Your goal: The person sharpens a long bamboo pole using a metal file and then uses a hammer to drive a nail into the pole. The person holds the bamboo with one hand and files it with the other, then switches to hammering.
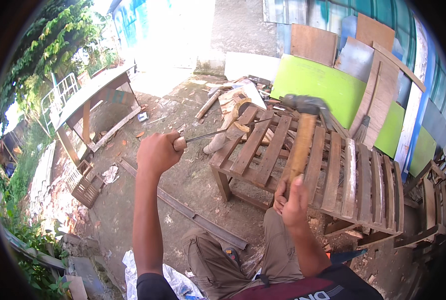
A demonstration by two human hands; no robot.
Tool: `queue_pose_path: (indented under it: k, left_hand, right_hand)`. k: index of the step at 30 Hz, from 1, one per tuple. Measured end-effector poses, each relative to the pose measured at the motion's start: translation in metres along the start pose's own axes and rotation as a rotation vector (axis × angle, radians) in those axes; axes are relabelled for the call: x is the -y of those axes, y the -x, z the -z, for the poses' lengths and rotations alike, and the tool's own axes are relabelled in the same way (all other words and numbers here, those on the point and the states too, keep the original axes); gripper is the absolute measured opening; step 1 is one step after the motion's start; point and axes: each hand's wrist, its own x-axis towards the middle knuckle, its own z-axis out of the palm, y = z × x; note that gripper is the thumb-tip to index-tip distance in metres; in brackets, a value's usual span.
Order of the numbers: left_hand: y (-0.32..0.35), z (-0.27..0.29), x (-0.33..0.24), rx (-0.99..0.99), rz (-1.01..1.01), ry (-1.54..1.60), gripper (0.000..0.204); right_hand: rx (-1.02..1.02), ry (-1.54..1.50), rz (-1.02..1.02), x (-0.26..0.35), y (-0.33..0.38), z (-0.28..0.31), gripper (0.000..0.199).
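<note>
My left hand (pixel 158 152) is closed round the pale wooden handle (pixel 180 144) of a long knife-like tool. Its thin dark blade (pixel 203 136) points right and passes over a pale, log-like piece of wood (pixel 219 142). Whether the blade touches the wood, I cannot tell. In my right hand (pixel 292 202) a hammer is gripped by its yellowish wooden handle (pixel 301 150). The dark hammer head (pixel 308 105), smeared by motion, is raised above a slatted wooden bench (pixel 339 175). The log-like piece lies against the bench's left end.
A table (pixel 95 95) stands at the far left, with a slatted crate (pixel 83 185) nearer me. A metal channel bar (pixel 193 215) lies on the ground before my knees. Scrap wood (pixel 210 102) is heaped beyond the bench, and green boards (pixel 313 77) lean on the wall.
</note>
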Motion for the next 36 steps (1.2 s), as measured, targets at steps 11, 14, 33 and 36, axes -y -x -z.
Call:
queue_pose_path:
  k: [11,14,33,36]
  left_hand:
    - [-0.005,-0.008,0.002,-0.007,-0.017,0.002,0.012]
    - [-0.003,-0.005,0.000,-0.003,-0.011,0.020,0.012]
    - [-0.009,-0.006,0.003,-0.020,-0.001,0.023,0.010]
    - [-0.003,-0.008,0.007,-0.014,-0.047,0.004,0.013]
  right_hand:
    - [0.061,0.159,0.000,-0.017,-0.002,0.003,0.056]
    - [-0.018,-0.111,0.358,0.010,-0.008,-0.009,0.057]
    - [0.058,0.376,-0.116,-0.049,-0.028,0.025,0.054]
    - [0.012,0.053,0.063,0.003,-0.013,0.006,0.057]
